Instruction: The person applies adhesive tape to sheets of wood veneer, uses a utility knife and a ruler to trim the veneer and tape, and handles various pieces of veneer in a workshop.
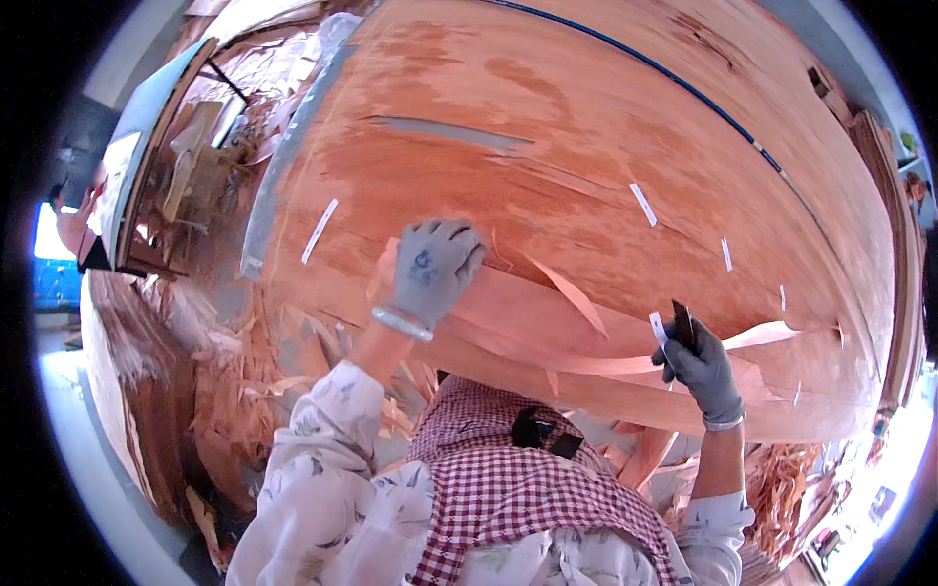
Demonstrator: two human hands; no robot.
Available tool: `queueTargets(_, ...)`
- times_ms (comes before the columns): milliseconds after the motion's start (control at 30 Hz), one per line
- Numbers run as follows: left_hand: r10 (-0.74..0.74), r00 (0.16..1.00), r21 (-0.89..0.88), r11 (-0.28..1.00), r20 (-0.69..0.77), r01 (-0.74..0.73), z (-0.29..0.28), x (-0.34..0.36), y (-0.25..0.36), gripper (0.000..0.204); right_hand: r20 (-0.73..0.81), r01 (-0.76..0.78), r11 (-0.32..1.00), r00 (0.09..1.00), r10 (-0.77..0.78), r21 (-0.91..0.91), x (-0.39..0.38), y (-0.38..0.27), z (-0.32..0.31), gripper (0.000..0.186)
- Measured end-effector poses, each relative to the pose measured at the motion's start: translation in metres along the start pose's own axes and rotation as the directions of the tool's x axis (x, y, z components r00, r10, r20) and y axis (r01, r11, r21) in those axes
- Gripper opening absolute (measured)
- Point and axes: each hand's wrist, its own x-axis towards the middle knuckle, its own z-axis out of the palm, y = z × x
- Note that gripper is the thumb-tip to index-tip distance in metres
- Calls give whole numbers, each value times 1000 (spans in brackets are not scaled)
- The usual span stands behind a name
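Note:
A large reddish-brown wood veneer sheet [420, 195] spreads in front of me, with a long gap showing grey beneath it. My left hand [430, 273], in a grey glove, is closed at the near part of the sheet, its fingers curled over a loose pale veneer strip [528, 311] that runs off to the right. My right hand [702, 369], also gloved, grips a flat black tool [683, 324] whose working end I cannot make out. A short white tape piece [658, 329] sticks up beside its fingers. A narrow curled sliver [572, 295] lifts between the hands.
White tape pieces [319, 231] are stuck across the sheet. A thin blue rod [635, 56] crosses its far side. Veneer scraps [234, 391] heap at the left, more shreds [787, 488] at the lower right. Another person [78, 230] is at the far left beside a raised table [156, 146].

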Motion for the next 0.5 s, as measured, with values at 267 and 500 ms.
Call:
queueTargets(267,334,938,147,936,-94,-318,41,48,-65,64,-133,-73,987,990,54,-144,94,2,82,22)
queueTargets(500,410,899,66,912,-156,-404,52,65,-85,48,-304,-10,996,953,-18,-89,117,19,97,19)
